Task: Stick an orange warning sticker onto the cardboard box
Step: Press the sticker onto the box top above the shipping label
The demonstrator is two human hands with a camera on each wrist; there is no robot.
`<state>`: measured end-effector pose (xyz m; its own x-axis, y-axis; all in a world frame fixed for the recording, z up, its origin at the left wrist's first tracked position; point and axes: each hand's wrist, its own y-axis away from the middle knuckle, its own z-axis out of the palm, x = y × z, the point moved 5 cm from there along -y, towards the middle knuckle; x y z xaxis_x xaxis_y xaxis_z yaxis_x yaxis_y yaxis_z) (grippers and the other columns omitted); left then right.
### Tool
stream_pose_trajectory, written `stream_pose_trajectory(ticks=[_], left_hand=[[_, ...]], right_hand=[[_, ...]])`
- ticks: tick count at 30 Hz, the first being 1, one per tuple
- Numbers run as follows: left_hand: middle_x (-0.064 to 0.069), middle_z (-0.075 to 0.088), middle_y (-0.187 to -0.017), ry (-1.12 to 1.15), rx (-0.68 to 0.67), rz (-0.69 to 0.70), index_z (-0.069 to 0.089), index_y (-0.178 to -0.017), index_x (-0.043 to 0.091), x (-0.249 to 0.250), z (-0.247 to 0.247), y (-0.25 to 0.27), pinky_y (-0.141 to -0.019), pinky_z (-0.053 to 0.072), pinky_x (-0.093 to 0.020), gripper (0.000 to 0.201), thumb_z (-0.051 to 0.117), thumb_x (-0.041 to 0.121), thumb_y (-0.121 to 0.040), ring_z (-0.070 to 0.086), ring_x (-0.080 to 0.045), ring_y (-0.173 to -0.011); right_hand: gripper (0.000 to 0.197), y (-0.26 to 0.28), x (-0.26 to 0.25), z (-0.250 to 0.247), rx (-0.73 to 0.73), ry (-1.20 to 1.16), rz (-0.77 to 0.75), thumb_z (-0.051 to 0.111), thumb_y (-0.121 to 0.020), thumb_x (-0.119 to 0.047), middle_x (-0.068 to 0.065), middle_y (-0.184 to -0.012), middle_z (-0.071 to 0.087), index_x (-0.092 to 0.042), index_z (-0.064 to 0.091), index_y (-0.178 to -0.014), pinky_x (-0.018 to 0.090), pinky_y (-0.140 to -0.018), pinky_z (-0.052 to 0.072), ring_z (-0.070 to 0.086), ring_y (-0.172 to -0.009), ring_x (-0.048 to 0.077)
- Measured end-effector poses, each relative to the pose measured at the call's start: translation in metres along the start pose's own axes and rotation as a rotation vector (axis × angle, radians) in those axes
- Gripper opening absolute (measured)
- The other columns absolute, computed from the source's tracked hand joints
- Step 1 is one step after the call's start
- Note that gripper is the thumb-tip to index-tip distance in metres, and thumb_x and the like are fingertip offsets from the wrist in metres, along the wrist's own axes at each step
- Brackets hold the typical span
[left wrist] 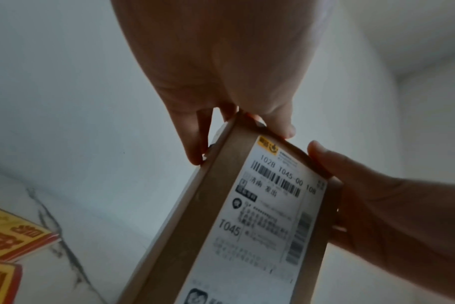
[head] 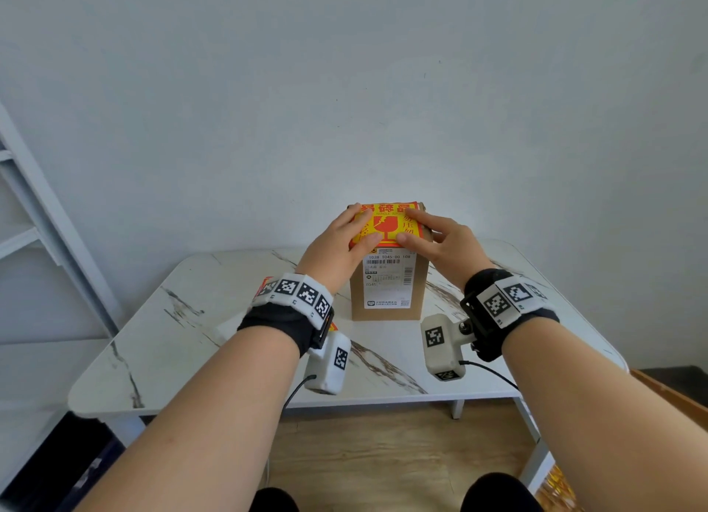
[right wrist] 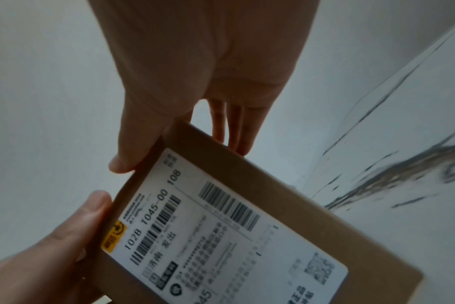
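Two hands: I see left hand (head: 337, 239) and right hand (head: 446, 243) spread, pressing the orange sticker (head: 387, 224)
Box: cardboard box (head: 387, 293) upright, centre frame, on desk (head: 214, 320)

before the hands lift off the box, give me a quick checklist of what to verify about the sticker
1. Orange warning sticker lies on top of the cardboard box: ok.
2. Left hand and right hand press it flat: ok.
3. Shipping label left uncovered: ok.
4. Sticker's far edge stuck down: cannot tell.
5. Box upright on the marble table: ok.
6. Bubbles under the palms: cannot tell.
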<state>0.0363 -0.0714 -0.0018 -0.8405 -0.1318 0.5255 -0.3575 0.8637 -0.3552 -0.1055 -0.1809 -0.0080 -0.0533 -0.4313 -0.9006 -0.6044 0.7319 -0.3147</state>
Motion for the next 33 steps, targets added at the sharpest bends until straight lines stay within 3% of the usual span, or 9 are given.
stream_pose_trajectory(ticks=[4,8,12,17,22,26,28,31,33], left_hand=[[0.012,0.012,-0.163,-0.206,-0.035,0.031,0.023,-0.154,0.029,0.001,-0.003,0.0,-0.112,0.032,-0.033,0.06,0.033,0.051,-0.099,0.027,-0.011,-0.146],[0.011,0.009,-0.164,-0.336,-0.062,0.036,0.017,-0.155,0.03,0.002,-0.004,-0.003,-0.109,0.036,-0.037,0.06,0.027,0.051,-0.1,0.03,-0.015,-0.145],[0.01,0.011,-0.164,-0.4,-0.036,0.051,0.018,-0.154,0.034,-0.002,-0.003,-0.004,-0.105,0.041,-0.041,0.058,0.022,0.054,-0.099,0.032,-0.019,-0.143],[0.013,0.006,-0.164,-0.2,-0.034,0.007,0.016,-0.154,0.032,-0.003,0.003,-0.002,-0.106,0.04,-0.038,0.057,0.025,0.049,-0.101,0.034,-0.017,-0.143],[0.015,0.005,-0.164,-0.214,0.003,-0.036,0.017,-0.155,0.029,-0.003,0.005,-0.001,-0.102,0.045,-0.04,0.059,0.026,0.05,-0.1,0.043,-0.019,-0.137],[0.013,0.009,-0.164,-0.139,0.019,-0.056,0.021,-0.154,0.027,-0.002,0.006,-0.004,-0.107,0.039,-0.038,0.058,0.03,0.048,-0.1,0.038,-0.018,-0.141],[0.011,0.012,-0.163,-0.033,0.029,-0.077,0.024,-0.154,0.027,-0.002,0.007,-0.006,-0.112,0.032,-0.035,0.058,0.033,0.046,-0.1,0.031,-0.015,-0.145],[0.008,0.018,-0.162,0.162,0.024,-0.097,0.031,-0.152,0.024,-0.004,0.004,-0.009,-0.113,0.025,-0.026,0.056,0.043,0.041,-0.099,0.026,-0.013,-0.147],[0.01,0.02,-0.161,0.305,0.0,-0.126,0.035,-0.15,0.025,-0.008,0.001,-0.01,-0.109,0.026,-0.015,0.055,0.049,0.037,-0.098,0.028,-0.011,-0.145]], right_hand=[[0.063,-0.003,0.002,-0.002,-0.039,0.069,-0.018,0.078,-0.076,-0.038,-0.003,-0.126,0.057,-0.03,0.057,-0.135,0.039,-0.106,0.046,0.057,-0.115,0.012],[0.068,-0.005,0.004,-0.002,-0.094,0.025,0.018,0.081,-0.073,-0.034,-0.001,-0.137,0.056,-0.031,0.055,-0.135,0.041,-0.107,0.046,0.055,-0.126,0.017],[0.067,-0.007,0.005,-0.005,-0.134,-0.017,0.046,0.081,-0.075,-0.026,0.0,-0.137,0.057,-0.031,0.054,-0.136,0.04,-0.107,0.046,0.055,-0.127,0.019],[0.069,-0.008,0.007,-0.002,-0.074,0.0,0.04,0.084,-0.069,-0.036,-0.002,-0.13,0.062,-0.033,0.058,-0.133,0.04,-0.104,0.049,0.06,-0.121,0.017],[0.064,-0.005,0.01,0.007,0.078,0.033,-0.019,0.083,-0.066,-0.048,-0.005,-0.118,0.066,-0.04,0.061,-0.126,0.036,-0.095,0.054,0.065,-0.104,0.01],[0.06,-0.007,0.013,0.007,0.063,0.001,0.024,0.081,-0.067,-0.046,-0.005,-0.114,0.068,-0.04,0.062,-0.124,0.035,-0.093,0.055,0.067,-0.104,0.012],[0.06,-0.008,0.015,0.005,0.039,-0.096,0.055,0.083,-0.07,-0.037,-0.005,-0.116,0.069,-0.034,0.062,-0.126,0.029,-0.09,0.057,0.068,-0.105,0.013],[0.058,-0.009,0.015,0.001,0.021,-0.22,0.07,0.082,-0.075,-0.018,-0.014,-0.11,0.068,-0.023,0.063,-0.129,0.009,-0.072,0.054,0.069,-0.09,-0.005],[0.056,-0.011,0.018,0.0,0.019,-0.254,0.086,0.082,-0.075,-0.017,-0.022,-0.105,0.067,-0.024,0.064,-0.128,0.01,-0.077,0.053,0.068,-0.086,-0.012]])
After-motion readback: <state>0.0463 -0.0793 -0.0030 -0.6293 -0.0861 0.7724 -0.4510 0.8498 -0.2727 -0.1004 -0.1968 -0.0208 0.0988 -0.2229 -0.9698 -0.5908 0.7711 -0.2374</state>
